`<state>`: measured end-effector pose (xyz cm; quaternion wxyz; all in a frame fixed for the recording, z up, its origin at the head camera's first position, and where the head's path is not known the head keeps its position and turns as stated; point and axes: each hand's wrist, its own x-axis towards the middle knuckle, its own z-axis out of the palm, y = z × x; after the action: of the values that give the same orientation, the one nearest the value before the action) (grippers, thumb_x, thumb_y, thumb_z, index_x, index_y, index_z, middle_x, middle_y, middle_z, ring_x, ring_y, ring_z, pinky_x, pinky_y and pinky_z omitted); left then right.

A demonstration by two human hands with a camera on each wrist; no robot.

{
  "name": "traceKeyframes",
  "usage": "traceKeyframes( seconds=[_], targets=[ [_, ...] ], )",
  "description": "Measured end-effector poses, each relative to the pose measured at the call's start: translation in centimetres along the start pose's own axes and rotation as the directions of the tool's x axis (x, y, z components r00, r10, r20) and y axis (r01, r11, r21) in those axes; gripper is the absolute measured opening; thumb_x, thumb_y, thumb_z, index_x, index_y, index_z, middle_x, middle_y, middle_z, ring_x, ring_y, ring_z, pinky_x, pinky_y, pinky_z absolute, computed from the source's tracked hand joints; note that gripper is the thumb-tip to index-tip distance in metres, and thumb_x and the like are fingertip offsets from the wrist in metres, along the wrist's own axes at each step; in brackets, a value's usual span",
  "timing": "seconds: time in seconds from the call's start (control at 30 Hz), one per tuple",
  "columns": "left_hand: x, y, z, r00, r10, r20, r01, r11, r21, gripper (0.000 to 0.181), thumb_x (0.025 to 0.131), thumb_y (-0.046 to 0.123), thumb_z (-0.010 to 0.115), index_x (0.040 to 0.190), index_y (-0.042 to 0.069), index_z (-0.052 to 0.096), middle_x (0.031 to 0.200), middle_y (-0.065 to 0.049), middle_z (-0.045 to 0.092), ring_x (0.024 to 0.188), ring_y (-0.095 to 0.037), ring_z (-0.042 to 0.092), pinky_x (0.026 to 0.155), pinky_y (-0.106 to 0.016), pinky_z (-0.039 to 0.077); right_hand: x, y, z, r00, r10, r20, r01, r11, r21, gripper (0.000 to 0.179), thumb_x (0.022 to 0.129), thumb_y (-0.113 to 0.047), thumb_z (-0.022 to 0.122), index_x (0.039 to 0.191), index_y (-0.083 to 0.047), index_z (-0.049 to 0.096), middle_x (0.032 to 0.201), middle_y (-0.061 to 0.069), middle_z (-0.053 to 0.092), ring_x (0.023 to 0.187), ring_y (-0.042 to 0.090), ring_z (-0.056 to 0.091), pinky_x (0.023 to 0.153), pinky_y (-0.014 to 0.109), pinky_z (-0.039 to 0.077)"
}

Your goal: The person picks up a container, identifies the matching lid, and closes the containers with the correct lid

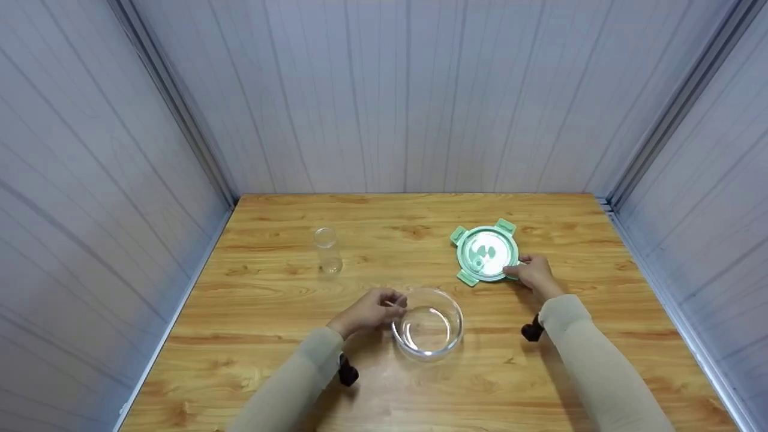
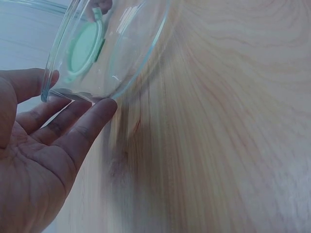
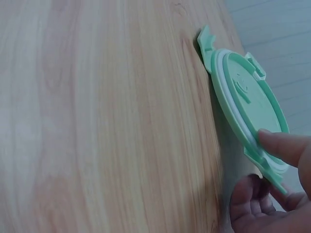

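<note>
A clear round glass bowl (image 1: pixel 427 348) sits near the middle of the wooden table. My left hand (image 1: pixel 373 311) pinches its left rim, thumb inside and fingers along the outer wall, as the left wrist view of the bowl (image 2: pixel 131 58) shows. Off to the right lies a light green round lid (image 1: pixel 487 253) with clip tabs sticking out around its edge. Thumb and fingers of my right hand (image 1: pixel 535 275) grip the lid's near right edge at one tab. In the right wrist view the lid (image 3: pixel 252 102) shows a pale seal ring, and the thumb presses on its face.
A clear glass cup (image 1: pixel 329 252) stands upright on the table (image 1: pixel 258 336), behind and left of the bowl. Pale panel walls (image 1: pixel 384 102) close off the back and both sides of the table.
</note>
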<state>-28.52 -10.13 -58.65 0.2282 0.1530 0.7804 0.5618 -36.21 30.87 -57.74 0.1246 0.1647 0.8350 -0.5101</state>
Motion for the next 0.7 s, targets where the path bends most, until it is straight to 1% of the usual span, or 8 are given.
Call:
traceKeyframes(
  seconds=[0.1,0.2,0.3,0.37,0.4,0.57,0.7],
  targets=[
    [-0.05,0.11,-0.02,1.000,0.001,-0.002,-0.001,1.000,0.000,0.032,0.105,0.008,0.068,0.133,-0.008,0.068,0.125,-0.018,0.070,0.106,-0.019,0.070,0.089,-0.029,0.063,-0.04,0.02,0.16,0.999,-0.036,-0.029,0.037,0.999,0.004,0.066,0.101,-0.017,0.076,0.152,0.010,0.045,0.150,0.026,0.052,0.120,0.026,0.058,0.090,0.028,0.054],
    [-0.12,0.17,-0.02,1.000,0.003,-0.003,-0.003,1.000,0.011,0.033,0.105,0.009,0.069,0.133,-0.008,0.068,0.125,-0.019,0.071,0.106,-0.018,0.070,0.089,-0.028,0.063,-0.07,-0.03,0.31,0.998,-0.052,-0.031,0.054,0.997,0.052,0.061,0.101,-0.011,0.075,0.149,0.012,0.045,0.140,0.022,0.053,0.115,0.022,0.060,0.087,0.024,0.058],
    [-0.17,0.14,-0.04,1.000,0.006,-0.003,-0.006,1.000,0.022,0.034,0.105,0.010,0.070,0.133,-0.008,0.068,0.124,-0.019,0.071,0.106,-0.018,0.069,0.091,-0.028,0.062,-0.10,-0.12,0.44,0.999,-0.048,0.007,0.046,0.987,0.156,0.061,0.103,-0.003,0.071,0.151,0.013,0.038,0.132,0.020,0.051,0.102,0.015,0.068,0.089,0.029,0.065],
    [-0.14,0.10,-0.05,1.000,0.011,-0.005,-0.011,0.999,0.030,0.034,0.104,0.011,0.070,0.133,-0.008,0.068,0.124,-0.019,0.072,0.105,-0.018,0.069,0.091,-0.028,0.061,-0.15,-0.21,0.52,0.998,-0.047,0.032,0.039,0.975,0.220,0.062,0.103,0.002,0.068,0.152,0.014,0.032,0.130,0.020,0.050,0.093,0.013,0.071,0.092,0.032,0.066],
    [-0.14,0.11,-0.06,1.000,0.013,-0.006,-0.012,0.999,0.029,0.034,0.104,0.011,0.070,0.132,-0.008,0.068,0.123,-0.019,0.072,0.105,-0.018,0.069,0.092,-0.028,0.061,-0.21,-0.26,0.56,0.998,-0.048,0.040,0.037,0.971,0.236,0.063,0.103,0.003,0.067,0.153,0.014,0.030,0.130,0.020,0.049,0.091,0.012,0.071,0.093,0.033,0.066],
    [-0.20,0.24,-0.10,1.000,0.021,-0.005,-0.021,0.999,0.027,0.032,0.104,0.009,0.069,0.131,-0.008,0.068,0.122,-0.018,0.072,0.104,-0.018,0.069,0.092,-0.029,0.061,-0.53,-0.49,0.63,0.998,-0.055,0.044,0.043,0.969,0.243,0.068,0.104,0.004,0.066,0.157,0.014,0.025,0.132,0.022,0.050,0.088,0.010,0.071,0.092,0.033,0.066],
    [-0.13,0.26,-0.09,1.000,0.025,0.006,-0.025,1.000,0.006,0.031,0.105,0.006,0.067,0.132,-0.010,0.068,0.123,-0.019,0.071,0.106,-0.018,0.069,0.093,-0.029,0.062,-0.65,-0.62,0.62,0.997,-0.061,0.041,0.048,0.959,0.279,0.072,0.103,0.007,0.064,0.161,0.016,0.023,0.126,0.022,0.056,0.083,0.009,0.072,0.090,0.032,0.067]
  ],
)
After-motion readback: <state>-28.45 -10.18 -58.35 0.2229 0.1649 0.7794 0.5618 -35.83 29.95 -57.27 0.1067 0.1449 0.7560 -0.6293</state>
